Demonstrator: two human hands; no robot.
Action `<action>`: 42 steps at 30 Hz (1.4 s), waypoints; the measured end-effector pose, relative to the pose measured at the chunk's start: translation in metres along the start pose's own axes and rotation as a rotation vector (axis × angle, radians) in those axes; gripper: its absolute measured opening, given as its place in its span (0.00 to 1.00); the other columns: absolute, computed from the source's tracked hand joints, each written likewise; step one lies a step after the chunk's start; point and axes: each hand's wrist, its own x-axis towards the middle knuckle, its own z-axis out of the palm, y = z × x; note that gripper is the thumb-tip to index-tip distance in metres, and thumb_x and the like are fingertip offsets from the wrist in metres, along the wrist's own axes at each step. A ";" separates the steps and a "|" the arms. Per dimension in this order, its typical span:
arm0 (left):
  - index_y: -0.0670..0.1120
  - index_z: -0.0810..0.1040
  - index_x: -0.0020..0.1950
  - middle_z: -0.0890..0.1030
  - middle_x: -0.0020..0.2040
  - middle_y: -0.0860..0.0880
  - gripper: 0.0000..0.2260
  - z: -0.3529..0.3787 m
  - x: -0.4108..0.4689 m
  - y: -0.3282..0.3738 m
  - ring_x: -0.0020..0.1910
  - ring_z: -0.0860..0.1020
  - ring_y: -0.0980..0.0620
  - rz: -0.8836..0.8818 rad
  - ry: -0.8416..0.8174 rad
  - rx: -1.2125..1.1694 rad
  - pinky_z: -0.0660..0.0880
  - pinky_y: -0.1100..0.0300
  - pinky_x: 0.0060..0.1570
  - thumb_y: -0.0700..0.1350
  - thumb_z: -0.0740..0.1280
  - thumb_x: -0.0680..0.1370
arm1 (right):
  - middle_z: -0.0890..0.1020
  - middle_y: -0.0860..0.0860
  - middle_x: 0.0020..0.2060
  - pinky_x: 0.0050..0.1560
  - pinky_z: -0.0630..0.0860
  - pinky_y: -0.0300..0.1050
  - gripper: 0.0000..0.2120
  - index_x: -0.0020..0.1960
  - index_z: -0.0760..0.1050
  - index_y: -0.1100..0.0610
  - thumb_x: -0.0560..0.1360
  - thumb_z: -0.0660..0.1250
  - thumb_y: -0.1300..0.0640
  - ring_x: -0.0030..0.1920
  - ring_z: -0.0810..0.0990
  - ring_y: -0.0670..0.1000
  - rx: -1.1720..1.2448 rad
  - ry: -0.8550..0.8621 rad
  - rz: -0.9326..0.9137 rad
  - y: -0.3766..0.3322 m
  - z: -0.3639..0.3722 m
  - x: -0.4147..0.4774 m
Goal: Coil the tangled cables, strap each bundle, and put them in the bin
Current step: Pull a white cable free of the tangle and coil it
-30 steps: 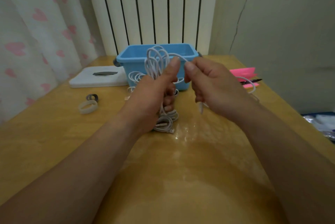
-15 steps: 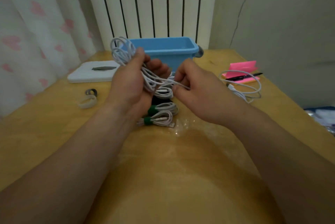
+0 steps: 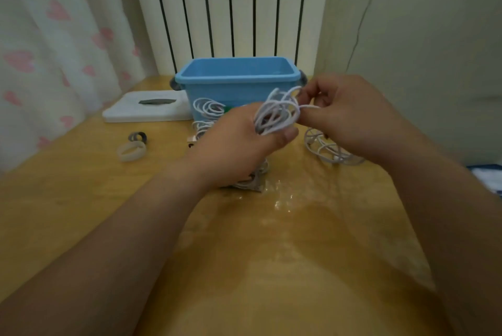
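My left hand point(image 3: 236, 145) grips a bundle of white cable loops point(image 3: 274, 115) above the wooden table, in front of the blue bin point(image 3: 236, 74). My right hand point(image 3: 345, 115) pinches a strand of that cable right beside the loops. A coiled white cable with a green strap point(image 3: 209, 108) leans against the bin's front. More white cable point(image 3: 255, 178) lies under my left hand, mostly hidden. A loose tangle of white cable point(image 3: 326, 149) lies on the table beneath my right hand.
Two rolled straps, one dark point(image 3: 138, 136) and one pale point(image 3: 131, 151), lie on the table to the left. A white flat box point(image 3: 146, 110) sits left of the bin. A radiator and curtain stand behind. A blue-white object point(image 3: 486, 175) is at the right edge.
My left hand has carried the cable loops from the left to the right, in front of the bin. My right hand moved up and right, still pinching the strand.
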 end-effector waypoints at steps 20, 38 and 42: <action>0.48 0.77 0.50 0.72 0.38 0.48 0.13 0.004 0.012 -0.005 0.36 0.72 0.51 -0.177 0.218 -1.121 0.73 0.56 0.39 0.57 0.73 0.78 | 0.85 0.52 0.36 0.36 0.82 0.45 0.07 0.51 0.80 0.56 0.85 0.66 0.56 0.31 0.81 0.50 0.480 0.085 0.087 -0.029 0.048 -0.012; 0.44 0.75 0.49 0.76 0.33 0.48 0.12 -0.003 0.015 -0.004 0.32 0.79 0.51 -0.180 0.403 -1.266 0.81 0.55 0.36 0.49 0.62 0.88 | 0.83 0.47 0.45 0.42 0.80 0.44 0.09 0.53 0.72 0.52 0.80 0.71 0.61 0.41 0.82 0.45 0.330 -0.013 -0.118 -0.025 0.059 -0.017; 0.46 0.73 0.48 0.68 0.31 0.51 0.12 -0.019 0.017 -0.014 0.28 0.69 0.54 -0.157 0.486 -1.283 0.78 0.58 0.33 0.49 0.62 0.88 | 0.81 0.46 0.42 0.41 0.76 0.40 0.10 0.54 0.75 0.50 0.77 0.73 0.59 0.41 0.79 0.44 0.111 -0.046 -0.136 -0.017 0.046 -0.012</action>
